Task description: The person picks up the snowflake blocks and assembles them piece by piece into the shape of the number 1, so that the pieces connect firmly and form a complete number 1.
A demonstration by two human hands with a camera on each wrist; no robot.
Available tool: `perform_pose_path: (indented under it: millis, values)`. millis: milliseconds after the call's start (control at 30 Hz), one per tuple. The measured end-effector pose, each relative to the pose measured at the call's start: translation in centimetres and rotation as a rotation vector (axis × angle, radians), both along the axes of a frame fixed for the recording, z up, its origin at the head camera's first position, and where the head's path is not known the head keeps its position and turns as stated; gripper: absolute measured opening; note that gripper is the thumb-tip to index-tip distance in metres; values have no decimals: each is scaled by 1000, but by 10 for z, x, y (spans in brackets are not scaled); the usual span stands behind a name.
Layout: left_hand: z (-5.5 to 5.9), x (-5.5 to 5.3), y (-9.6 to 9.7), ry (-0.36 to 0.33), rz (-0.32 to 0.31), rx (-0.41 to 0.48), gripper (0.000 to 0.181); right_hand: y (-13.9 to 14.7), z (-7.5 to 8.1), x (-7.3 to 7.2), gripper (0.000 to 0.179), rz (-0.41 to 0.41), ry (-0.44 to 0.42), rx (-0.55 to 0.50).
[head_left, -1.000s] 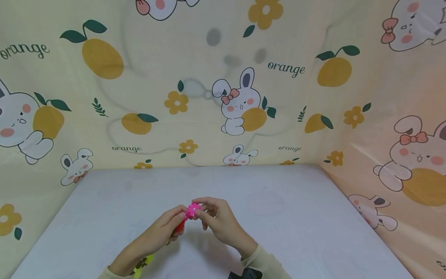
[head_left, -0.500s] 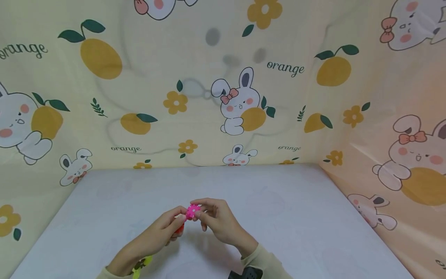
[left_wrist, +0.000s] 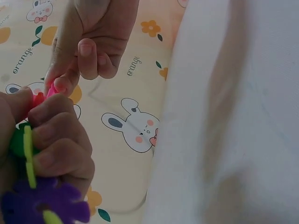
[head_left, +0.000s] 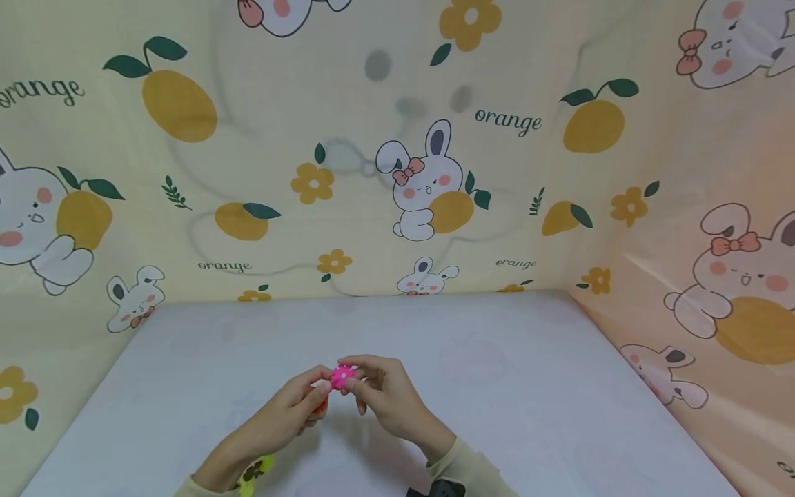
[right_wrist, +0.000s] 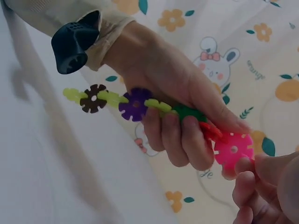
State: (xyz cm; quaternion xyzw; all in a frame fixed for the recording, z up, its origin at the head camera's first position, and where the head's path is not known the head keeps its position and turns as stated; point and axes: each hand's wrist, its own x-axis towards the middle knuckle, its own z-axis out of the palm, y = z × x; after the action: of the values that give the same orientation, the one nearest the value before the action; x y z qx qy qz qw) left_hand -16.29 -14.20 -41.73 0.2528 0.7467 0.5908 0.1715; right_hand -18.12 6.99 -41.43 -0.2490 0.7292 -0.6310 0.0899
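Observation:
My left hand [head_left: 284, 408] grips a chain of notched plastic snowflake discs, its fingers curled round the green disc [right_wrist: 189, 113] and part of the red disc [right_wrist: 212, 131]. At the chain's far end is a pink snowflake disc [head_left: 343, 377], touching the red one. The thumb and forefinger of my right hand [head_left: 393, 400] pinch the pink disc's edge. Trailing back past my left wrist are a purple disc [right_wrist: 135, 104], a brown disc [right_wrist: 94, 98] and several yellow-green ones [right_wrist: 72, 94]. In the left wrist view the pink disc is mostly hidden by fingers.
Both hands are held over a white tabletop [head_left: 497, 386]. Behind it and along the sides hangs a cream cloth [head_left: 273, 124] printed with rabbits, oranges and flowers. A black wrist camera [right_wrist: 77, 42] sits at my left sleeve.
The pink disc has shifted slightly left and tilted between my fingers, and the red disc shows less below it. Both hands keep their hold.

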Motion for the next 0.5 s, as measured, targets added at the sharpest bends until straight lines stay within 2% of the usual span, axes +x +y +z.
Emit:
perform_pose_path:
  millis: [133, 300, 500]
  values:
    - [1, -1, 1, -5, 42, -23, 35, -2, 0, 0, 34, -5, -27, -13]
    - [0, -2, 2, 14, 94, -22, 32, -1, 2, -1, 39, 3, -20, -2]
    - [-2, -4, 0, 58, 89, 33, 31, 0, 3, -2, 40, 21, 8, 4]
